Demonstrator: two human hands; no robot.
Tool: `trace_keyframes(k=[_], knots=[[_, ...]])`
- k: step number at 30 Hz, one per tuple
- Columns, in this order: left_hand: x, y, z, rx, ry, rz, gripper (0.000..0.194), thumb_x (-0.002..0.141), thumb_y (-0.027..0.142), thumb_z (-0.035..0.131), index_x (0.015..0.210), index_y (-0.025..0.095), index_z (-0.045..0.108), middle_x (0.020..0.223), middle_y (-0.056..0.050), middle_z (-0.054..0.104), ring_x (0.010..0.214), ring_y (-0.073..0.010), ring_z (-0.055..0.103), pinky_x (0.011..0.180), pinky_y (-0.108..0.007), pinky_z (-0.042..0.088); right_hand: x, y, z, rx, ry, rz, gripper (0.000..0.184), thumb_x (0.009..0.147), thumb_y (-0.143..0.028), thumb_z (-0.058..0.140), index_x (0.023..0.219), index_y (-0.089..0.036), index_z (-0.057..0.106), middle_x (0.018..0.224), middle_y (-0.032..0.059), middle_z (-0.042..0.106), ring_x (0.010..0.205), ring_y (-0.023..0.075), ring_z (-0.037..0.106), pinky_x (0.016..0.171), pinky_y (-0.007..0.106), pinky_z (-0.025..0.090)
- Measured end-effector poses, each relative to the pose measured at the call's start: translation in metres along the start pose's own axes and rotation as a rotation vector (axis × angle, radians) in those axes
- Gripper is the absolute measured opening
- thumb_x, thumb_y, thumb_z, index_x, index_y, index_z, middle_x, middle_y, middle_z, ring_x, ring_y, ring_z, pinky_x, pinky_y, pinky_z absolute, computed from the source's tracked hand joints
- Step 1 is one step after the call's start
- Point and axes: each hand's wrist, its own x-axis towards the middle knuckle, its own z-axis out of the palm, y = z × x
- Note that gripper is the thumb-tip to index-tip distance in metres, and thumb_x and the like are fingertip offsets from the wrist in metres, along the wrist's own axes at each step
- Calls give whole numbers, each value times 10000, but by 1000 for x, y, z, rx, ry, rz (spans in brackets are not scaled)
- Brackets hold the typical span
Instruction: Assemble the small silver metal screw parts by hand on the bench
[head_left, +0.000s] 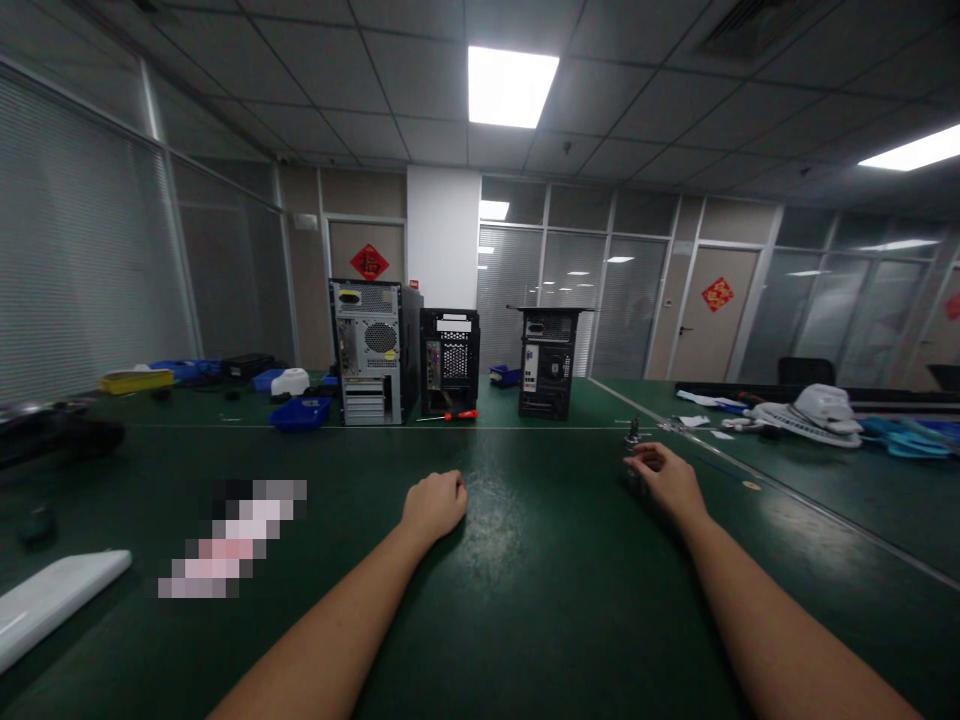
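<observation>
My left hand (436, 505) rests on the green tabletop with its fingers curled into a loose fist. Nothing sticks out of that fist, though its inner side faces away from view. On the right, the bent fingers and thumb of my right hand (666, 480) close around a small upright metal piece (634, 432). This piece is dark and shiny, with a narrow top and a short side arm; its exact kind cannot be made out. My fingers hide part of its lower body.
Three computer cases, a tall one (371, 345), a middle one (450, 360) and a right one (546, 365), stand at the back. A red-handled screwdriver (461, 414) lies before them. Blue bin (300, 412) and white slab (56, 598) are left; white caps (821, 412) right.
</observation>
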Motion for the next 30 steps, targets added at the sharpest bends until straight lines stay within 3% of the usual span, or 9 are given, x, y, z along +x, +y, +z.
trace_keyframes(k=[10, 30], knots=[[-1, 0, -1, 4, -4, 2, 325, 932, 359, 415, 1044, 255, 701, 1018, -105, 742, 948, -292, 700, 793, -384, 527, -2, -6, -1, -104, -20, 11, 329, 745, -445, 681, 976, -215, 723, 907, 60, 763, 841, 241, 711, 751, 348, 523], [0, 0, 2, 2, 7, 15, 326, 932, 363, 415, 1044, 253, 701, 1000, -107, 742, 940, -297, 704, 782, -389, 525, 6, 3, 2, -139, -184, 135, 359, 837, -286, 554, 1126, -223, 757, 1095, 78, 766, 1070, 275, 689, 971, 410, 494]])
